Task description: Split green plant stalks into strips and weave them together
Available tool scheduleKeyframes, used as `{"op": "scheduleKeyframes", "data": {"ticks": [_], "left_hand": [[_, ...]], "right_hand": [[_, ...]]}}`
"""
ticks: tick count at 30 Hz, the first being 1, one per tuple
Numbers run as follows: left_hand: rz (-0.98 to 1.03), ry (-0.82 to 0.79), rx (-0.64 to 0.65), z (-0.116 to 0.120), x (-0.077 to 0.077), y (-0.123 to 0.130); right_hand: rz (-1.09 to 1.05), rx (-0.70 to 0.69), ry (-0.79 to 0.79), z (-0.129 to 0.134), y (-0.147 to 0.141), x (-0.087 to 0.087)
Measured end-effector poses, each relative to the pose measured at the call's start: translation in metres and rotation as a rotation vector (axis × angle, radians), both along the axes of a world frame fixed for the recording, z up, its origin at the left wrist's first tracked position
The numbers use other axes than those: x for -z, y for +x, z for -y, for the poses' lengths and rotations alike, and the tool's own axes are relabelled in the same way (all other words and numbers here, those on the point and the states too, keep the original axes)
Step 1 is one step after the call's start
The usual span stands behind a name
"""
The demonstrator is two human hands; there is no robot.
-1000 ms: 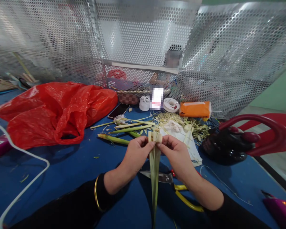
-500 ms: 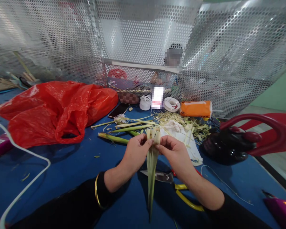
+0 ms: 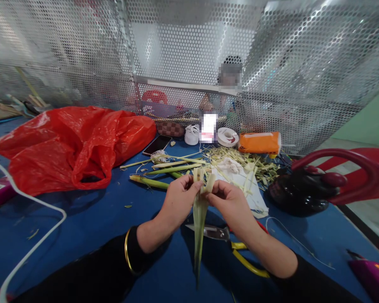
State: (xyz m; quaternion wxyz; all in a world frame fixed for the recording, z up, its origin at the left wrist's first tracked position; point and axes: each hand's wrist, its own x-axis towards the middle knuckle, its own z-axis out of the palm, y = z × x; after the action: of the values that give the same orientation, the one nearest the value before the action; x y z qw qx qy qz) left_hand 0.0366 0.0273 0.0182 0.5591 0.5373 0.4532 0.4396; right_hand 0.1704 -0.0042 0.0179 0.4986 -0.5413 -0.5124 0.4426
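A long pale-green leaf hangs point-down between my hands, its wide top end split into strips. My left hand pinches the left side of that end between thumb and fingers. On the other side, my right hand grips a strip that leans out to the right. Beneath the leaf and my right hand lie scissors with yellow handles, partly covered. Just beyond my fingers are several green stalks and a white cloth with plant scraps on it.
A red plastic bag fills the left, near a white cable. Behind are a phone, a ribbon spool and an orange packet. A dark kettle-shaped pot stands right. A perforated metal screen closes off the back.
The strips at the leaf's top have spread apart, the right one now tilting outward under my right hand. Both hands stay in nearly the same place.
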Motion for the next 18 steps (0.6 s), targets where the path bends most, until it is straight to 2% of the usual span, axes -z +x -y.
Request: {"op": "scheduleKeyframes", "data": {"ticks": [5,10,18], "left_hand": [[0.035,-0.046,0.052,0.0020,0.0032,0.0013],[0.023,-0.018,-0.002,0.0028,0.0040,0.0018],[0.082,-0.071,-0.013,0.0005,0.0048,0.0021]], "right_hand": [[-0.049,0.055,0.012,-0.0012,-0.0004,0.0003],[0.001,0.003,0.009,-0.0019,0.0001,0.0003],[0.016,0.030,0.060,-0.0005,0.0003,0.0014]]}}
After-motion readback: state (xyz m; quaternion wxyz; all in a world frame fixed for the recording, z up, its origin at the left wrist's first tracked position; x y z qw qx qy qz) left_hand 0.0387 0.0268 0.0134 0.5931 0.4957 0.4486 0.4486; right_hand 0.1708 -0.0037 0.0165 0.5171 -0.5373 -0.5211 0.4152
